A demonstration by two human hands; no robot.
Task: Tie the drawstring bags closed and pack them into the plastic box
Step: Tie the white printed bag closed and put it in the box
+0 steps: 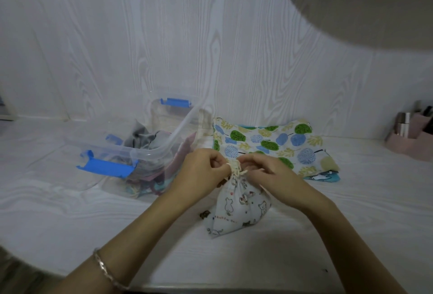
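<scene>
A small white drawstring bag (236, 209) with a bear print stands on the white table, its neck gathered. My left hand (201, 176) pinches the cream drawstring (235, 168) at the bag's neck from the left. My right hand (267, 173) pinches the same cord from the right. A clear plastic box (161, 148) with blue latches sits to the left, holding several cloth bags. Behind my hands lies a flat bag (267, 140) printed with green and blue trees.
A pink organiser (412, 139) with metal tubes stands at the far right by the wall. A round white shelf (365, 8) overhangs the upper right. A small dark object (204, 214) lies left of the bear bag. The table's front edge runs along the bottom.
</scene>
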